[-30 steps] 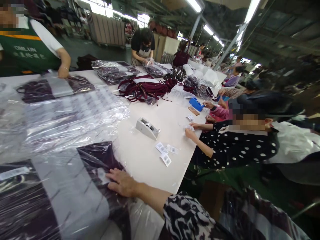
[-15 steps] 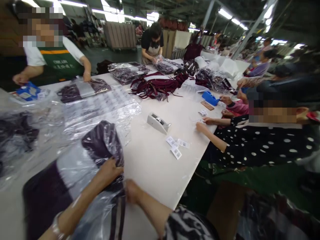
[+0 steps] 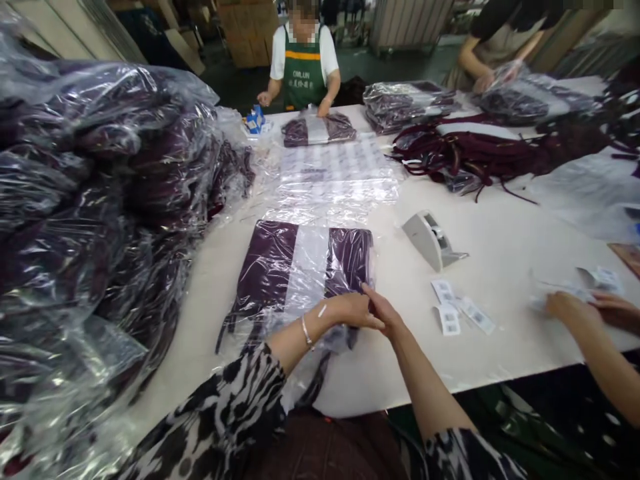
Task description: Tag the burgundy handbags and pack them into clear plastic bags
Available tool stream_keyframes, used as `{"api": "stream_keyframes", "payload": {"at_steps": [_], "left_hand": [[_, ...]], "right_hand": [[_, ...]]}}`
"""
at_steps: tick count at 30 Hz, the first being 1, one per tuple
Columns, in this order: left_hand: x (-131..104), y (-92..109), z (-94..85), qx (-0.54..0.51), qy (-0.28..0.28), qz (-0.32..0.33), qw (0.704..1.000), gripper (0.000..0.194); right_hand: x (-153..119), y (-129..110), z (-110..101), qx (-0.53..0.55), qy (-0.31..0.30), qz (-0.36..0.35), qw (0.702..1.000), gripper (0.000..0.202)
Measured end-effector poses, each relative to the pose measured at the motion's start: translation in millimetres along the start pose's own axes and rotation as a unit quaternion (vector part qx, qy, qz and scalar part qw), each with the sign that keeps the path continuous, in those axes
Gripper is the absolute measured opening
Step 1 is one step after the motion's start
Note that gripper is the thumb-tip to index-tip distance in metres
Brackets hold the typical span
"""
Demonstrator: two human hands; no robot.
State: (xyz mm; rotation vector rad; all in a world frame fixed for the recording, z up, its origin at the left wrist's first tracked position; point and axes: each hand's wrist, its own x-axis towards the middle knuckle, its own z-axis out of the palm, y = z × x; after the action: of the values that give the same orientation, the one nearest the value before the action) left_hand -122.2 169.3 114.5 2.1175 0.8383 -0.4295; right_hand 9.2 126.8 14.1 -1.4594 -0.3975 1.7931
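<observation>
Just left of the fingers (image 3: 377, 301) lies a wrapped bundle (image 3: 267, 257).

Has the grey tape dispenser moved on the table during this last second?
No, it seems not: the grey tape dispenser sits in the same place relative to the loose labels near it; the camera view has swung instead.

hands (image 3: 353, 311): grip seemingly part-hidden | bagged pile (image 3: 95, 207): cut off left
</observation>
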Motion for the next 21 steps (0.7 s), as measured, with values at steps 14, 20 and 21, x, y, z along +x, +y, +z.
{"api": "stream_keyframes", "payload": {"at_steps": [14,20,21], "left_hand": [[-76,-100,162.3,0.202,0.294,-0.175,0.918,0.074],[-44,-92,118.8,0.199,0.314,-0.185,0.910,0.071],[-44,-90,120.3,0.197,0.322,-0.182,0.908,0.070]], "right_hand": [[26,12,0,-0.055,0.085,-0.052,0.993,0.032],[53,-25,-10,-0.150,0.109,-0.105,0.977,0.036],[52,-28,-15,-0.177,0.111,-0.117,0.971,0.040]]}}
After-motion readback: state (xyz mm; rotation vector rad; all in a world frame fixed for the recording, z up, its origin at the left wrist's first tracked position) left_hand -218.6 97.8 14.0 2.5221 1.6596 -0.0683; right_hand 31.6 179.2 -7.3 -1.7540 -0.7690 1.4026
